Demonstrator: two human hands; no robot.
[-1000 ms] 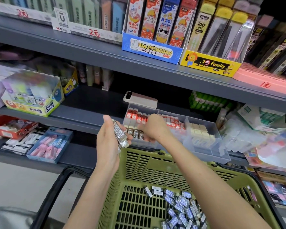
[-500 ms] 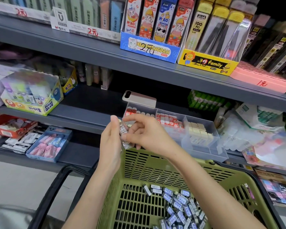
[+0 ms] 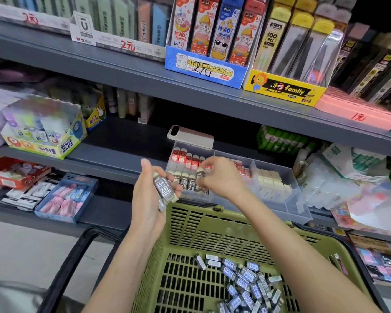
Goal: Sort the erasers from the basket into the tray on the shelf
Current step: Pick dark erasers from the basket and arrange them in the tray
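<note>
left hand [image 3: 148, 199] grips several erasers [image 3: 164, 192], long axes tilted, tops up-left; count unclear. right hand [image 3: 222, 179] pinches one eraser [image 3: 200, 180] upright at the tray [image 3: 280, 201]'s left compartment, fingers partly hiding it. more lie jumbled in the basket [image 3: 212, 224]. phone [image 3: 190, 137] behind tray.

Right hand [image 3: 221, 179] with one eraser [image 3: 199, 177] now off left hand [image 3: 148, 199], at tray [image 3: 299, 214]

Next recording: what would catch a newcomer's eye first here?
Two hands work mid-frame above a green basket: the left hand grips a few 2B erasers, the right hand pinches one eraser at the clear tray on the shelf. A heap of erasers lies in the basket's bottom right.
</note>
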